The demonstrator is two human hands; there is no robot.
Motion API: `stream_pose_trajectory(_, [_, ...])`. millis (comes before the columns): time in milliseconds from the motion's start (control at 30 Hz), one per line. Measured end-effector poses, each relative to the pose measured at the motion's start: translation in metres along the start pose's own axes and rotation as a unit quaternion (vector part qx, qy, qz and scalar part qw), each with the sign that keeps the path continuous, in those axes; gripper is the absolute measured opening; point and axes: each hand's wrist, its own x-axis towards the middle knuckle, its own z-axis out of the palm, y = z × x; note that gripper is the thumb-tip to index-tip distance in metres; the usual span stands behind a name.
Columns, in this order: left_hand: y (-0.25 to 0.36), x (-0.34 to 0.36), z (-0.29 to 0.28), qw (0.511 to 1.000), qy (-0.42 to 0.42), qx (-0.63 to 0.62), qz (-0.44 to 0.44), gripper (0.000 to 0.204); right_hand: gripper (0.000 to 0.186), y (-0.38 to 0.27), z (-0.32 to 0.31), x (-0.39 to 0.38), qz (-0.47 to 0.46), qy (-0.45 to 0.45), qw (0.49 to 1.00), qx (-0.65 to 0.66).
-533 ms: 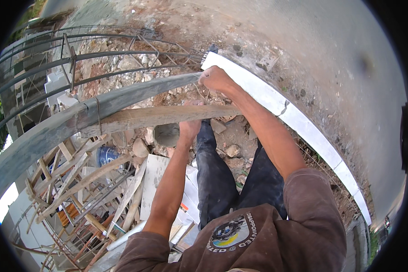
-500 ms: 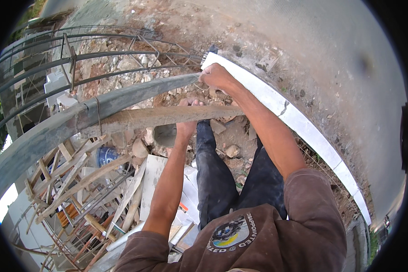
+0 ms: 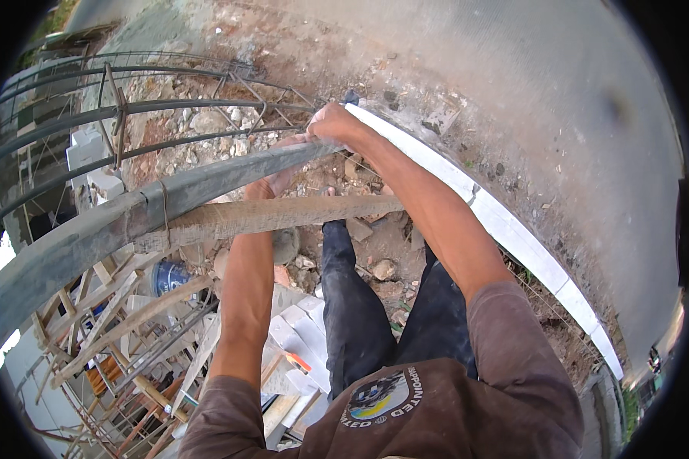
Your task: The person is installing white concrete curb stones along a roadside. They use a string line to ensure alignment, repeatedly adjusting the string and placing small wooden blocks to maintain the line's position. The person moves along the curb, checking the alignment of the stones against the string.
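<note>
My right hand (image 3: 331, 122) is closed at the far end of the long grey beam (image 3: 191, 187); what its fingertips hold is too small to make out. My left hand (image 3: 282, 177) reaches behind and beneath that beam, close to my right hand, its fingers mostly hidden by the beam. A wooden plank (image 3: 283, 210) runs below the grey beam, crossing over my left forearm and in front of my legs. A thin tie (image 3: 164, 210) wraps the grey beam and plank at the left.
Rebar cages (image 3: 92, 115) arch across the upper left. Stones and rubble (image 3: 383, 269) lie round my feet. A jumble of timber poles (image 3: 130, 321), a blue bucket (image 3: 172, 279) and white boards (image 3: 298, 344) fill the lower left. A long white strip (image 3: 528, 252) borders pale paving (image 3: 574, 92).
My left hand has moved up and left from the wooden plank to behind the grey beam. My right hand has shifted slightly left, and the view has moved a little.
</note>
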Motion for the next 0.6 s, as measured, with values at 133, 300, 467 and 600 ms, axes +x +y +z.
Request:
stream_pose_trajectory(133, [-0.002, 0.005, -0.007, 0.999, 0.007, -0.036, -0.003, 0.03, 0.016, 0.001, 0.001, 0.008, -0.015, -0.003, 0.998, -0.062])
stream_pose_trajectory(300, [0.0, 0.015, -0.001, 0.999, 0.032, 0.003, -0.024, 0.026, 0.015, 0.003, -0.007, 0.019, 0.008, -0.018, 0.999, -0.048])
stream_pose_trajectory(467, [-0.025, 0.029, -0.025, 0.995, -0.018, -0.091, 0.029, 0.02, 0.02, -0.012, -0.01, -0.004, -0.026, 0.029, 0.996, -0.084])
stream_pose_trajectory(600, [-0.038, 0.025, -0.007, 0.983, 0.019, -0.177, 0.049, 0.016, 0.023, 0.004, -0.02, -0.049, -0.025, -0.017, 0.998, -0.061])
